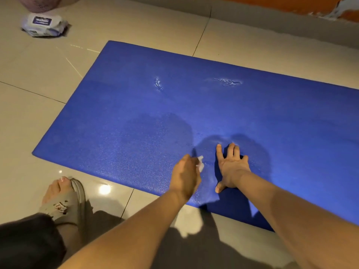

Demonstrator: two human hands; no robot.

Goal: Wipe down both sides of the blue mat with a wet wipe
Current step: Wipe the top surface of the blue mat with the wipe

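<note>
Wiping the top face of the mat [136,113], close to its near edge, is the step I read here. My left grip [186,175] is curled round a wipe [201,163], with a white corner poking out on the inner side. It sits at mat level, but I can't confirm contact. Right grip [232,167] is flat, palm down, fingers spread on the mat just beside the left, holding nothing. Probably pinning the mat.

Mat lies flat on the floor [48,78], glossy tile. Its left end is in view; the right end runs out of frame. Wet streaks [229,81] sit further out toward the far edge and look unwiped. I judge this face only partly done and the flip still to come.

Next move calls for long strokes outward to the streaks and along to the left end. The right grip should stay down so the mat doesn't skate on the tile.

Edges: the near edge runs just under my wrists, and the far edge nears the wall [272,22] on the right. My foot [64,197] is near the near-left edge, off the mat. The pack [45,26] is well apart, far left. Most room I see for the flip is on the tiles past the left end.
</note>
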